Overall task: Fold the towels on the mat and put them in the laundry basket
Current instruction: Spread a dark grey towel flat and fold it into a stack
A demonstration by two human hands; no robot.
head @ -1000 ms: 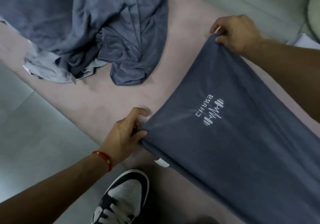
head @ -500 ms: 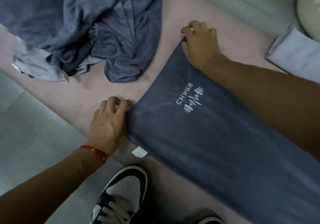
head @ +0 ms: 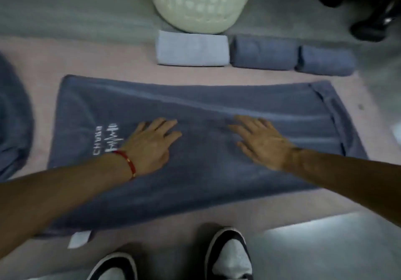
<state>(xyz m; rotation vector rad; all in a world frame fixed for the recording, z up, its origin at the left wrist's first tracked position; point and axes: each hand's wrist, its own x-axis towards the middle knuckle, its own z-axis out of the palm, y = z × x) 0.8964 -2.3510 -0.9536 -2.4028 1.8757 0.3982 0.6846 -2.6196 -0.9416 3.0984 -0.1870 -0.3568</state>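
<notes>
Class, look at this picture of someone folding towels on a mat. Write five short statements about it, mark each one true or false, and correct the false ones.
1. Both hands lie flat on the dark blue towel. True: the left hand and right hand rest on it with fingers straight.
2. Three folded towels lie in a row beside the laundry basket. True: a light towel and two dark folded towels.
3. The folded towels are inside the basket. False: they lie on the mat in front of it.
4. The left wrist wears a red bracelet. True.
5. The right hand lifts a towel corner. False: it presses flat.
</notes>
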